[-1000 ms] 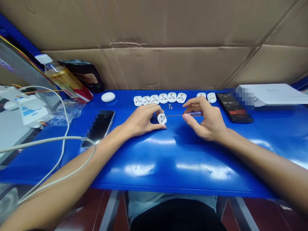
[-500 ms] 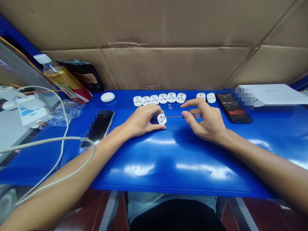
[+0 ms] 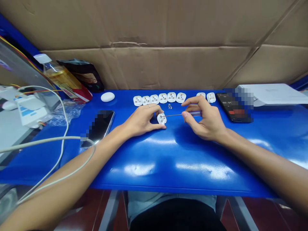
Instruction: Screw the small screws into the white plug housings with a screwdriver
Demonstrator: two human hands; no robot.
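**Two hands, held apart, work at one white plug base on a blue table: the left hand [image 3: 141,119] steadies the plug base [image 3: 162,119] while the right hand [image 3: 204,118] holds a screwdriver [image 3: 195,113] to it.**

The left hand rests palm down, with fingers and thumb closed around the plug base, which sits on the blue table [image 3: 168,154] between the hands. The right thumb and fingers pinch the clear handle, the thin shaft lying level with its tip at the plug base. Just beyond the hands lie a row of six similar bases [image 3: 158,98] and a small cluster of screws [image 3: 170,106]; two more bases [image 3: 206,97] lie past the right fingers. A partly blurred smartphone [image 3: 99,126] lies left of the left hand, and a black phone showing a timer [image 3: 232,107] lies right of the right hand.
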